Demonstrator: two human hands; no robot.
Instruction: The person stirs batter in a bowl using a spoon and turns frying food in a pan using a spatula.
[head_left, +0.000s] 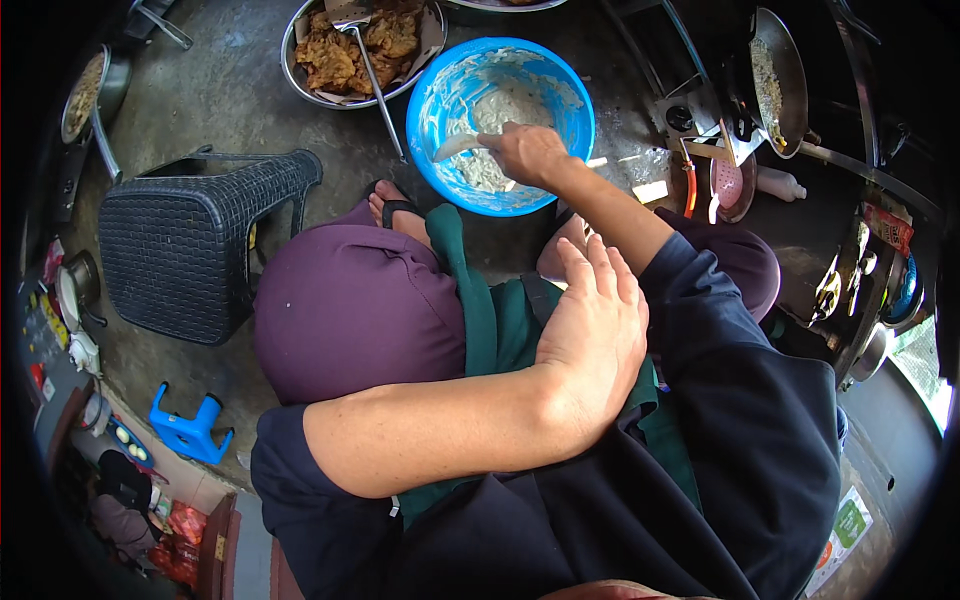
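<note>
A blue plastic basin [420, 120] stands on the floor between my feet, its inner wall smeared with pale batter. Thick whitish batter [508, 103] with greenish bits lies in it. Over the basin, my right hand [530, 157] is closed around a pale spoon [459, 147], whose rounded end points left; the fingers hide part of it. My left forearm crosses my lap, and my left hand [598, 325] holds nothing. Its fingers are stretched out beside my right upper arm.
A metal bowl [292, 75] of brown fritters [350, 60] stands left of the basin, a long-handled metal turner [372, 85] across it. A black stool [180, 250] and small blue stool [192, 428] are at left. A wok [780, 80] sits at right.
</note>
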